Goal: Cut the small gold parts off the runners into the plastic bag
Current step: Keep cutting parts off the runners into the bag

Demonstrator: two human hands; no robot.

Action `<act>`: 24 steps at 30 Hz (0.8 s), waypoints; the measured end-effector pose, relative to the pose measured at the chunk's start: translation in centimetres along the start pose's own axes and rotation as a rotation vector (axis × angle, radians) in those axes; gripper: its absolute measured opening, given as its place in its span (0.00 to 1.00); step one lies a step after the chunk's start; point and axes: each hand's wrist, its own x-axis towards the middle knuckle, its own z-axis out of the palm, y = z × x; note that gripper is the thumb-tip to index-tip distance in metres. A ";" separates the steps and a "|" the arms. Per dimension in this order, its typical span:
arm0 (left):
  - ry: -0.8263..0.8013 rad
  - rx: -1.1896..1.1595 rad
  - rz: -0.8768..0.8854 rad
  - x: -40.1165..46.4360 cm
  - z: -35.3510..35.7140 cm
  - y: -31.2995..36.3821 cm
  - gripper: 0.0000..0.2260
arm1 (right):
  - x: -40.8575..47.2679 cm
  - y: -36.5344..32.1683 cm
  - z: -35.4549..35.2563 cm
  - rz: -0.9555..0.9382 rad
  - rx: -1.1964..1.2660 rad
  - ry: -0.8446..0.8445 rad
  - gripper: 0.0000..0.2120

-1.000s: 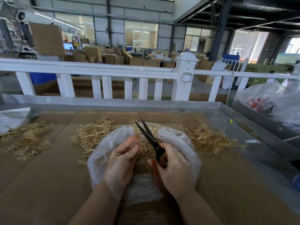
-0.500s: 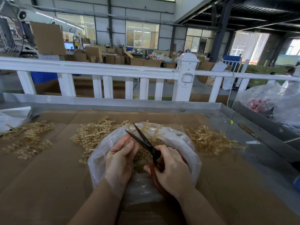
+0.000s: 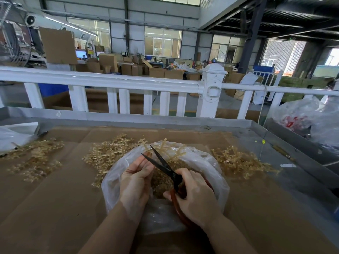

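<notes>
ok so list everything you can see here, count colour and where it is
plastic bag: one, clear, centre of the table, open mouth up
cut gold parts: a heap, gold, inside the bag
scissors: one, black blades apart, red handles, over the bag
runner piles: three, gold, on the cardboard, far left, left of the bag, right of the bag
cardboard sheet: brown, covering the table
metal table: one, grey, raised rim
white fence: one, behind the table
bag with red contents: one, clear, far right
left hand: holds a runner at the blades
right hand: grips the scissor handles
</notes>
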 end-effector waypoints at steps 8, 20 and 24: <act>0.022 0.015 -0.006 0.5 -0.1 -0.4 0.17 | 0.4 0.0 -0.1 0.045 0.019 -0.048 0.24; 0.088 0.044 -0.015 -0.1 0.4 -1.0 0.15 | 0.4 -0.5 -0.1 0.058 -0.012 -0.071 0.24; 0.102 0.040 -0.026 -0.3 0.3 -1.1 0.16 | 0.1 -0.5 -0.1 0.058 -0.024 -0.067 0.24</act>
